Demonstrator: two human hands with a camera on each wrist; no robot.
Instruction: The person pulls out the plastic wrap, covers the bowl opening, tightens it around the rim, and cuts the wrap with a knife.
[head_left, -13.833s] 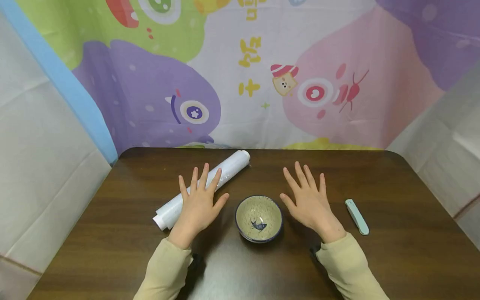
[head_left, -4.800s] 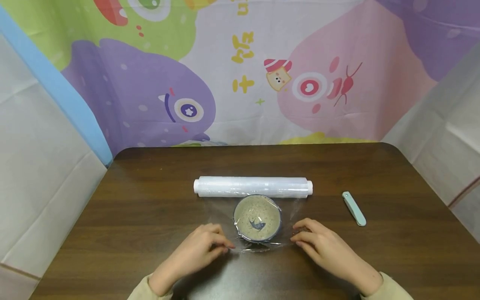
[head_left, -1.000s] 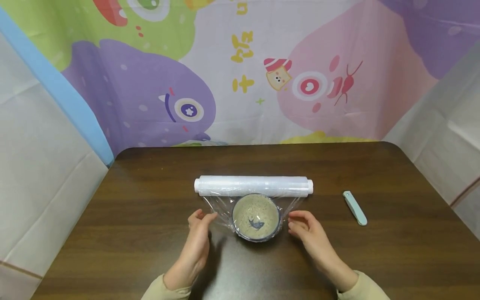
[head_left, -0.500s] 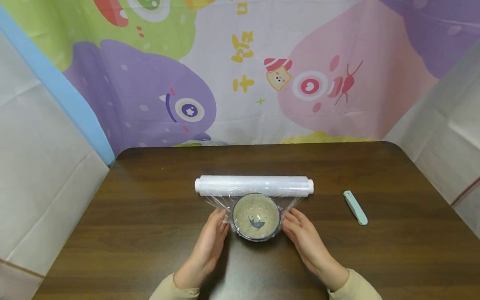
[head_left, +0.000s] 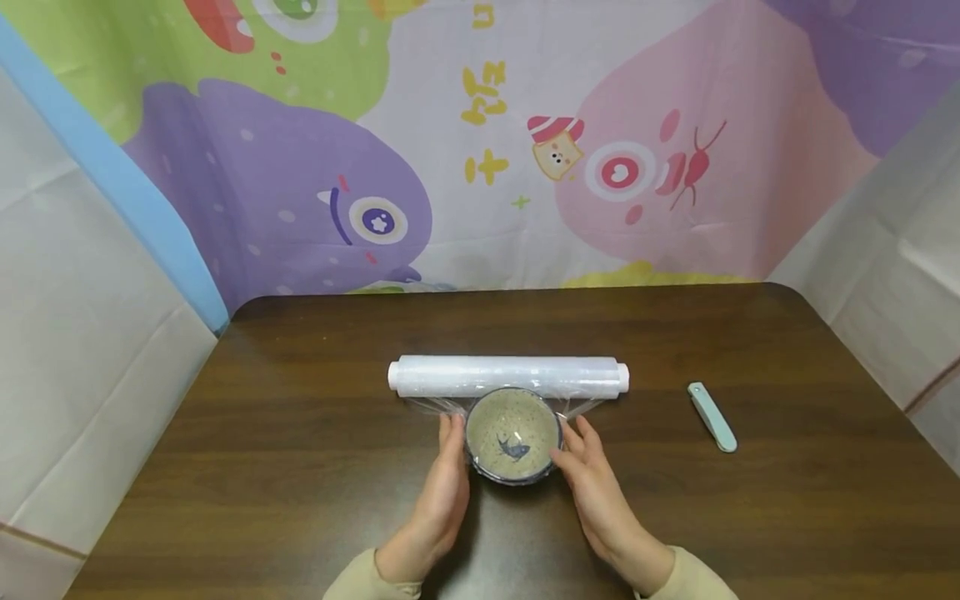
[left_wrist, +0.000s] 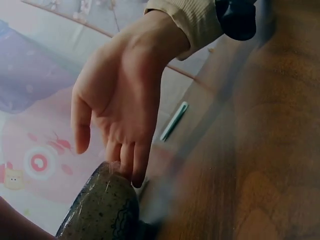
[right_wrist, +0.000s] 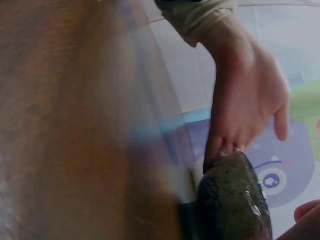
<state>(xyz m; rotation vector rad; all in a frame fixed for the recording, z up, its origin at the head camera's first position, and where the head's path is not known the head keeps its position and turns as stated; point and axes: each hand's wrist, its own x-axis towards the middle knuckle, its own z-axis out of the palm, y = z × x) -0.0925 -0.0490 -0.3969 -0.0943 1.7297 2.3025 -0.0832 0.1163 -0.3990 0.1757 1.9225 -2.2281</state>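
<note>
A speckled bowl (head_left: 513, 435) with a blue rim and a fish painted inside stands on the table. Clear cling film lies over it, running back to the cling film roll (head_left: 508, 377) behind. My left hand (head_left: 441, 492) touches the bowl's left side through the film; in the right wrist view this hand (right_wrist: 247, 95) shows straight fingers against the wall. On the other side my right hand (head_left: 600, 504) presses the film to the bowl, its thumb near the rim. The left wrist view shows its fingers extended (left_wrist: 141, 165) along the bowl's outside.
To the right on the brown wooden table (head_left: 262, 433) lies a slim mint-green tool (head_left: 712, 418), like a folded knife. A cartoon-printed curtain (head_left: 480, 150) hangs behind the table's back edge.
Earlier the film was drawn off the roll and over the bowl. In the last second both hands moved inward from the loose film to the bowl's sides. The roll shifted slightly towards me.
</note>
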